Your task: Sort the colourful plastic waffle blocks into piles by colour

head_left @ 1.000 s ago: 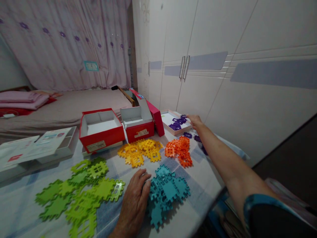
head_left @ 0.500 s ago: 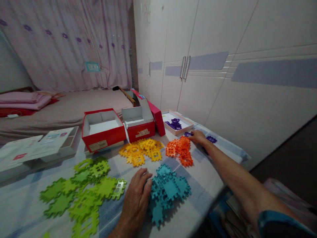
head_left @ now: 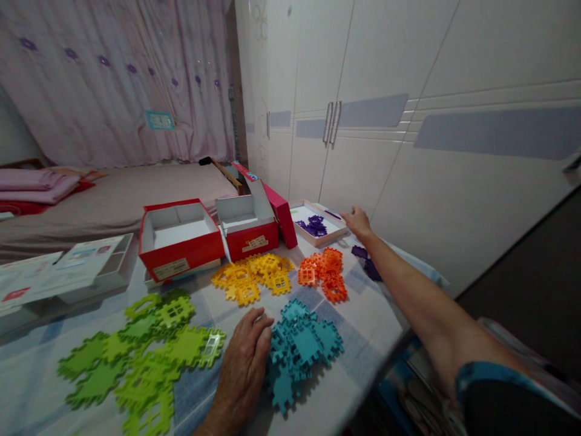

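Note:
Over the right edge of a shallow pale tray [head_left: 323, 240], my right hand [head_left: 357, 224] reaches out, its fingers pinched at the end of a purple plastic building piece [head_left: 333, 214] seen edge-on. A small heap of purple pieces [head_left: 315, 226] lies inside the tray. More purple pieces [head_left: 370, 266] are on the cloth, partly behind my right forearm. My left hand [head_left: 245, 357] rests on the cloth with fingers stretched out, holding nothing, beside a pile of teal pieces [head_left: 306, 345]. To its left spreads a pile of green pieces [head_left: 154, 351].
Yellow pieces [head_left: 254, 275] and orange pieces [head_left: 327, 269] lie in separate piles mid-table. Behind them stand two red boxes, one left [head_left: 181, 254] and one right [head_left: 252, 242], with a red lid [head_left: 282, 215] leaning. A white carton [head_left: 68, 272] lies at left; the wardrobe [head_left: 363, 163] stands right.
My right hand has moved up from the cloth beside the orange pile to the tray's edge, carrying a purple piece. The left hand stays beside the teal pile. The view has shifted slightly.

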A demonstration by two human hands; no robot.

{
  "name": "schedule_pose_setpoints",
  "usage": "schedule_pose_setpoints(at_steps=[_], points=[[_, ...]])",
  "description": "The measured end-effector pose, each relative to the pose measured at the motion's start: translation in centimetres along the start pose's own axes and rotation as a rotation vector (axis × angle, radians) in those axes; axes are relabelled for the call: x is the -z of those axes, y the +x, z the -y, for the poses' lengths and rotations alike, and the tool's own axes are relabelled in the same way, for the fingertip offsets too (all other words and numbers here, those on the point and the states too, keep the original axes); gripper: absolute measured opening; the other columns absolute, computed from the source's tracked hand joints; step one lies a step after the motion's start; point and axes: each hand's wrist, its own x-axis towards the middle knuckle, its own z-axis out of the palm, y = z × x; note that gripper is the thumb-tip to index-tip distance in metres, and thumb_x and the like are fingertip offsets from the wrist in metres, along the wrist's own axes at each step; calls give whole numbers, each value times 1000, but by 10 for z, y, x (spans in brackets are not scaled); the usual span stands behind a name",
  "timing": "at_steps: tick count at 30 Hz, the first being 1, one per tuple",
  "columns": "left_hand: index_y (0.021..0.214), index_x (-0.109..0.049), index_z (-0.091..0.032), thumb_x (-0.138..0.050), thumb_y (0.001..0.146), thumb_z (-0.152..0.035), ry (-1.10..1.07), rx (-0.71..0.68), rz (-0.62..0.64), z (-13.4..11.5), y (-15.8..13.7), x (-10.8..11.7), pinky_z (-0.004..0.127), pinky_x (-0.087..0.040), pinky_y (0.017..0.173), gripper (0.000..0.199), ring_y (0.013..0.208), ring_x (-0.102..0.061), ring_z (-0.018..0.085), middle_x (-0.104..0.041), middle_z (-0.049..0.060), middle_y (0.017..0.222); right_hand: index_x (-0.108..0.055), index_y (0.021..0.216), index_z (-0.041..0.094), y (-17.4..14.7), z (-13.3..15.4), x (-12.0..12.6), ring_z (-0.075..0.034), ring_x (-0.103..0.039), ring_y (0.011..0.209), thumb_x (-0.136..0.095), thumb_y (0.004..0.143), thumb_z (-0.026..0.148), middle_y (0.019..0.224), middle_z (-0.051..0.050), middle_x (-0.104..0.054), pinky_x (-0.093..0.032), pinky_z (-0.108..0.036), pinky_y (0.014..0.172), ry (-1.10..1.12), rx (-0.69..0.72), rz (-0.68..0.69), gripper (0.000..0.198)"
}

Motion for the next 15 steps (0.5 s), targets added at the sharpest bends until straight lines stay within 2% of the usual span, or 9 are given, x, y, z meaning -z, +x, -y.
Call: schedule_pose_setpoints(at_steps=[2, 3, 6, 10, 12, 15], points=[[103, -69, -22, -34, 92, -44, 4, -8, -5, 0, 0, 0, 52, -39, 107, 43, 121, -53, 25, -59, 9, 127, -44, 136, 6, -5, -8, 7, -27, -49, 122, -44, 89, 37, 133, -20, -51, -39, -34, 100, -24, 24, -31, 57], [103, -69, -22, -34, 92, -44, 8, -10, -8, 0, 0, 0, 52, -40, 107, 43, 121, -53, 25, -59, 9, 127, -45, 136, 7, -13, -16, 11, -27, -47, 124, -47, 87, 36, 135, -20, -49, -37, -34, 102, -38, 39, -22, 56], [103, -69, -21, -34, 91, -45, 13, -22, -7, 1, 0, 0, 52, -40, 107, 44, 121, -53, 26, -59, 9, 126, -56, 125, 11, -50, -55, 22, -30, -52, 119, -55, 83, 37, 126, -19, -57, -39, -36, 99, -99, 38, 65, 50], [103, -69, -21, -33, 91, -46, -2, -26, 1, 0, 0, 1, 52, -38, 107, 45, 122, -51, 27, -58, 11, 127, -59, 121, 12, -99, -102, 31, -35, -55, 115, -49, 83, 53, 121, -22, -60, -42, -43, 93, -270, -88, 177, 57], [104, -69, -21, -33, 91, -46, -5, -22, 6, -1, 0, 1, 52, -37, 108, 45, 122, -51, 27, -58, 11, 127, -60, 120, 13, -111, -113, 30, -35, -55, 115, -44, 83, 62, 121, -21, -61, -43, -43, 92, -274, -113, 220, 63], [103, -69, -21, -32, 91, -48, -4, -29, 11, -1, 1, 3, 51, -36, 109, 47, 122, -51, 26, -59, 9, 126, -60, 118, 13, -113, -118, 23, -35, -56, 114, -50, 76, 67, 121, -20, -61, -44, -43, 91, -234, -97, 282, 69]])
